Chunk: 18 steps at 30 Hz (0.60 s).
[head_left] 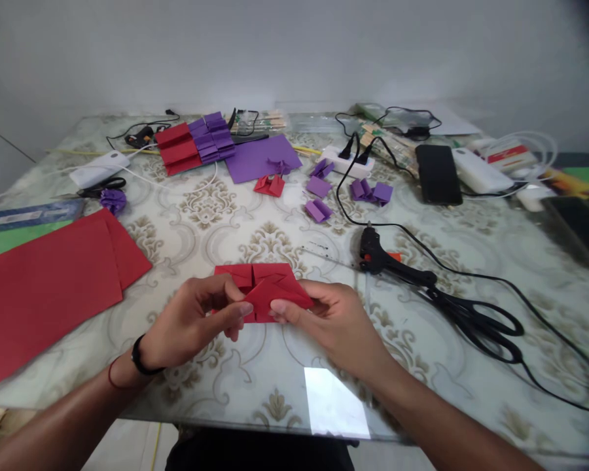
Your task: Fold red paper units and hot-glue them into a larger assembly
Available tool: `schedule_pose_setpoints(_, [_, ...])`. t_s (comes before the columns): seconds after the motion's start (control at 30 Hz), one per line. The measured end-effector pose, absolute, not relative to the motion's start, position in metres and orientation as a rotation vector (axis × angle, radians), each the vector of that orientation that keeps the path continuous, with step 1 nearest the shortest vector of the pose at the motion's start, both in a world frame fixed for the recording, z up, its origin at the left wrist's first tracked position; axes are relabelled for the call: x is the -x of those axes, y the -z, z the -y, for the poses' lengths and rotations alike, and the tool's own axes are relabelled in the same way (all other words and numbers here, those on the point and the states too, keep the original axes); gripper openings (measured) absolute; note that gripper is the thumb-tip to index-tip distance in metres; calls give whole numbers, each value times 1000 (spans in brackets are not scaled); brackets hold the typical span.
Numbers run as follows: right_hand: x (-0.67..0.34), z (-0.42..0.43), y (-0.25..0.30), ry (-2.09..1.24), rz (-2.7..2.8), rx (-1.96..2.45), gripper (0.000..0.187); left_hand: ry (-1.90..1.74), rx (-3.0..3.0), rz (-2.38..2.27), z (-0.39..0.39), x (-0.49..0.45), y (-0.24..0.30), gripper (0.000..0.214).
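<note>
Both hands pinch one folded piece of red paper (275,289) above the near middle of the table. My left hand (196,320) grips its left corner between thumb and fingers. On the other side, my right hand (331,320) has its thumb on top of the paper and its fingers underneath. A creased red sheet (233,269) lies just behind and below the held piece, partly hidden by it and by the left hand. Farther back sit a small folded red piece (269,186) and several small folded purple pieces (319,210).
Large red sheets (53,281) cover the left side. A black glue gun (373,252) and black scissors (471,320) lie on the right, with a looping cable around them. Behind are a purple sheet (255,160), a white power strip (346,161) and a phone (438,174).
</note>
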State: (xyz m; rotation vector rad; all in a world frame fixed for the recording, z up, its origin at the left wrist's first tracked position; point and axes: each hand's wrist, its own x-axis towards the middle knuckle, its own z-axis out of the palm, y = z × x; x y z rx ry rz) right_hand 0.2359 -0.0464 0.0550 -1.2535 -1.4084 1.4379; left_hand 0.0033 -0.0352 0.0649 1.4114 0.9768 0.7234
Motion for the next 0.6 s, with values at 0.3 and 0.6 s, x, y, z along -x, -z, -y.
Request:
schedule_pose_setpoints(0.3, [-241,41,-59,-1283,1419,1267,28,-772,-1355,-1002,34,0,-67,27])
schedule_pose_setpoints(0.6, [-244,39,-59,-1374,1251,1231,12,-970,-1252,-1047,29,5,-59,24])
